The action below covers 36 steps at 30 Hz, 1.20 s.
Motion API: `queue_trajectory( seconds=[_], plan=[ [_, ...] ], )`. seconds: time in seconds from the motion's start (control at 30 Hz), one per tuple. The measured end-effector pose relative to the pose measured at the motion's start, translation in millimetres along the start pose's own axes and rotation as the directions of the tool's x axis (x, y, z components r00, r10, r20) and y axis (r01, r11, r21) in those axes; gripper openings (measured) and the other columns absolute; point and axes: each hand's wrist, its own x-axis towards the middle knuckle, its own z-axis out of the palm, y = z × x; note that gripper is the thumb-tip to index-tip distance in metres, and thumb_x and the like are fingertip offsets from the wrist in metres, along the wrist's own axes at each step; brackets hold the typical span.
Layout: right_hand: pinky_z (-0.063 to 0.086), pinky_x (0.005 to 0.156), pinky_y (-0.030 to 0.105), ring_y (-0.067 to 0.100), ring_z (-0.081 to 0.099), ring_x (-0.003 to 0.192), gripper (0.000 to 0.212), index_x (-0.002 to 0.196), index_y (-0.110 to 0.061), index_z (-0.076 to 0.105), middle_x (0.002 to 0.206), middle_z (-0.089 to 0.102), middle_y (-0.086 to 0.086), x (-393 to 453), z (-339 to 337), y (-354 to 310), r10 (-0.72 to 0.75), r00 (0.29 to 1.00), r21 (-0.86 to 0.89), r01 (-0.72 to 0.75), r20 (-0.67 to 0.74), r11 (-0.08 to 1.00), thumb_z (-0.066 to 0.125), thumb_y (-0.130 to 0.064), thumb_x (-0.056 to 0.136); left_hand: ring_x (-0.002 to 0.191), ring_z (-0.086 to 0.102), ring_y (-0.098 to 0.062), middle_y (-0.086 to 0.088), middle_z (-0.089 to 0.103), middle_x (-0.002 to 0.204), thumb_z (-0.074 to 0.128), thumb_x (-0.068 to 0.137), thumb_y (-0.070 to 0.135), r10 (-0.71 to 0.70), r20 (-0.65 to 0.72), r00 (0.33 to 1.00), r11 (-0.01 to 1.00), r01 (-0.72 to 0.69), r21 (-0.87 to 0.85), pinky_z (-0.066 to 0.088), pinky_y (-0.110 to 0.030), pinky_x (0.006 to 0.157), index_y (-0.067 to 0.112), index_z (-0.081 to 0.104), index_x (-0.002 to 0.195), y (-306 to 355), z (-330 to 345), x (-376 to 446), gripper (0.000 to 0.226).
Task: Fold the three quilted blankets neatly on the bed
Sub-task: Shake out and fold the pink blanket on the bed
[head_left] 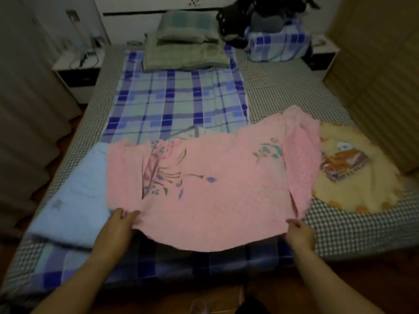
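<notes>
Dim bedroom, white nightstand (76, 71), curtain (25, 132)

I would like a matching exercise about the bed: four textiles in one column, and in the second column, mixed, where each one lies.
Column one:
1. pink blanket
2. light blue blanket
3. yellow blanket
4. green pillow

Column two:
A. at the head of the bed, on a folded green cover
B. near edge, held by the left hand and the right hand
C. right side of the bed, bearing a printed picture
D. left side, partly under the pink one

Pairs: 1-B, 2-D, 3-C, 4-A
</notes>
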Motion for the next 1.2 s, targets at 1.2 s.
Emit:
queue_trajectory(
  seconds=[1.2],
  plan=[
    [0.052,0.091,0.04,0.021,0.063,0.093,0.024,0.1,-0.016,0.062,0.094,0.069,0.005,240,51,-152,0.128,0.713,0.588,-0.654,0.689,0.476,0.062,-0.039,0.093,0.088,0.065,-0.037,-0.009,0.053,0.116,0.06,0.086,0.026,-0.037,0.118,0.992,0.98,0.013,0.2,0.053,-0.043,0.061,0.019,0.056,0.122,225,30,45,0.036]
  ],
)
